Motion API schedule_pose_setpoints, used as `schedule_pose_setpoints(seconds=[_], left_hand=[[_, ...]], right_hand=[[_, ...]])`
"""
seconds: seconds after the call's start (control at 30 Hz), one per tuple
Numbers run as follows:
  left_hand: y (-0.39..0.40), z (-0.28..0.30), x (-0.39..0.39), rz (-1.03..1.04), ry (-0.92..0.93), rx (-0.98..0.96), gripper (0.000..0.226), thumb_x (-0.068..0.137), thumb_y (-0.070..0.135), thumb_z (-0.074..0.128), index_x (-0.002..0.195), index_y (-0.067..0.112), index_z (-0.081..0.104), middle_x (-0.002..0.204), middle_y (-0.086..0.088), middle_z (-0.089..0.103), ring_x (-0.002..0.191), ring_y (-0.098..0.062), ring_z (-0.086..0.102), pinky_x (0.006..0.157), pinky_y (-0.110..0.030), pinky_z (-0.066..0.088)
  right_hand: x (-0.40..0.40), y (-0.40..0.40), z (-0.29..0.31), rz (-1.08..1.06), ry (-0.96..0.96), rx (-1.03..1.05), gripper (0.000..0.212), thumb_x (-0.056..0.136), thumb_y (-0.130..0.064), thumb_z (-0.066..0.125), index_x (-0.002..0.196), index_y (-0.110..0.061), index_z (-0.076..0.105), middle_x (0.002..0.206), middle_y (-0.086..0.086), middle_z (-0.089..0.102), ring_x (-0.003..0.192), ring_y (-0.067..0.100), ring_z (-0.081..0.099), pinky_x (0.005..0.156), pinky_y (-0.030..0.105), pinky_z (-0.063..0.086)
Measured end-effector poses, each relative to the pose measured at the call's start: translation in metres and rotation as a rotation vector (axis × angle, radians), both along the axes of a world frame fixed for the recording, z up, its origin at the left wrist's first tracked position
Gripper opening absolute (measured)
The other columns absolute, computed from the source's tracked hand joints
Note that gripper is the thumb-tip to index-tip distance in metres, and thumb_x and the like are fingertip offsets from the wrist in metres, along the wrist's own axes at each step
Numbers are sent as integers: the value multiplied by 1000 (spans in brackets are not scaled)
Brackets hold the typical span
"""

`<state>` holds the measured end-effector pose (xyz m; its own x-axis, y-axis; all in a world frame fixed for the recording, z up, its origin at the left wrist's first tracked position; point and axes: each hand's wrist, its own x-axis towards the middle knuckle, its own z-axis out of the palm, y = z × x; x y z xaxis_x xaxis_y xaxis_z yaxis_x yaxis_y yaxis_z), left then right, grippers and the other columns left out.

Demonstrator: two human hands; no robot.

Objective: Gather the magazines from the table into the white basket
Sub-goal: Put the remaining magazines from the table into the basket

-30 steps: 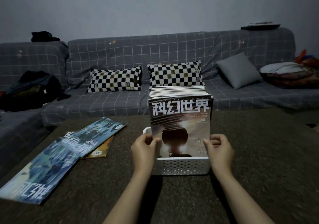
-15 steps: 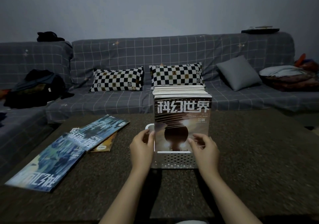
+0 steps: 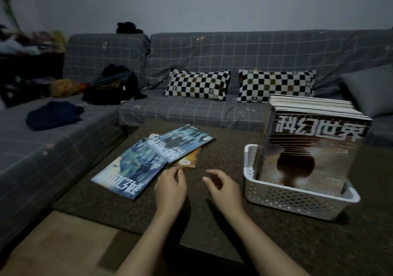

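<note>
The white perforated basket [image 3: 297, 199] stands on the right of the dark table [image 3: 212, 222], packed with several upright magazines; the front one [image 3: 308, 154] has a brown cover with large white characters. Three magazines lie flat on the table's left: a near blue one [image 3: 129, 172], a second blue one [image 3: 180, 142] overlapping it, and an orange one [image 3: 189, 159] mostly hidden beneath. My left hand [image 3: 170, 187] hovers beside the near blue magazine's right corner, fingers loosely curled, holding nothing. My right hand [image 3: 224, 185] hangs between the magazines and the basket, also empty.
A grey checked L-shaped sofa [image 3: 191, 114] wraps the table's far and left sides, with two checkered pillows [image 3: 197, 84], a grey cushion [image 3: 370, 88], a dark bag [image 3: 110, 86] and clothes [image 3: 53, 114]. Wooden floor [image 3: 53, 243] shows at the near left.
Both hands let go of the front magazine in the basket and moved left toward the flat magazines. The view swung left, so the basket now sits at the right.
</note>
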<state>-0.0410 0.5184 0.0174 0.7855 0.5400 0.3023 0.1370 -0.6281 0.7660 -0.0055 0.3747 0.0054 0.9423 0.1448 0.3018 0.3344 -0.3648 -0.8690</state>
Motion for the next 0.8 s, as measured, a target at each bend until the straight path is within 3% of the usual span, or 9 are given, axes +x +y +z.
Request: schedule_pose_setpoints(seconds=[0.1, 0.17, 0.27, 0.33, 0.47, 0.57, 0.67, 0.73, 0.8], left_hand=[[37, -22, 4, 91, 147, 105, 33, 98, 27, 42, 125, 17, 58, 131, -4, 57, 126, -22, 47, 109, -44, 24], [59, -32, 9, 100, 273, 152, 41, 100, 30, 37, 137, 17, 47, 150, -6, 39, 141, -21, 29, 115, -46, 7], [84, -41, 17, 77, 488, 223, 53, 101, 36, 25, 149, 14, 25, 160, -7, 14, 148, -23, 6, 118, -46, -1], [94, -45, 19, 69, 543, 301, 55, 101, 38, 22, 150, 11, 23, 159, -8, 18, 148, -22, 10, 120, -43, 6], [90, -40, 15, 91, 522, 365, 51, 101, 38, 23, 142, 15, 42, 148, -6, 43, 138, -18, 36, 115, -37, 19], [72, -34, 1, 69, 454, 493, 45, 99, 41, 26, 122, 23, 61, 109, -9, 71, 107, -24, 62, 99, -34, 34], [77, -30, -8, 16, 336, 358, 39, 96, 43, 37, 99, 24, 71, 85, -5, 74, 88, -25, 67, 80, -33, 47], [91, -32, -8, 50, 384, 339, 37, 95, 41, 41, 122, 27, 62, 119, -7, 66, 114, -24, 57, 99, -38, 39], [101, -40, -10, 77, 591, 332, 49, 96, 44, 36, 144, 31, 36, 154, -15, 26, 144, -33, 18, 115, -49, 11]], right_hand=[[6, 35, -20, 120, 51, -106, 27, 86, -30, 63, 112, -22, 65, 109, -6, 68, 99, 3, 59, 79, 8, 38], [10, 53, -30, 174, 75, -154, 31, 87, -32, 60, 116, -23, 63, 117, -5, 65, 108, 6, 57, 84, 12, 37], [18, 72, -39, 217, 99, -226, 34, 89, -35, 57, 121, -25, 60, 122, -5, 63, 113, 9, 56, 88, 16, 38], [23, 78, -42, 207, 93, -243, 35, 89, -37, 56, 122, -26, 60, 121, -4, 64, 112, 10, 56, 87, 17, 39], [28, 81, -48, 189, 35, -310, 36, 89, -38, 55, 122, -26, 60, 121, -4, 64, 113, 13, 55, 88, 19, 37], [27, 82, -49, 161, 6, -322, 36, 90, -33, 56, 123, -18, 61, 125, 1, 62, 118, 18, 52, 93, 19, 33], [27, 83, -49, 161, 15, -437, 42, 90, -38, 55, 123, -14, 61, 133, 2, 54, 122, 21, 44, 99, 24, 31], [23, 84, -48, 152, 51, -494, 47, 88, -44, 54, 127, -17, 58, 137, 1, 49, 125, 21, 38, 101, 27, 30], [18, 87, -47, 117, 86, -536, 50, 86, -48, 55, 130, -22, 55, 139, -1, 45, 127, 20, 33, 103, 30, 27]])
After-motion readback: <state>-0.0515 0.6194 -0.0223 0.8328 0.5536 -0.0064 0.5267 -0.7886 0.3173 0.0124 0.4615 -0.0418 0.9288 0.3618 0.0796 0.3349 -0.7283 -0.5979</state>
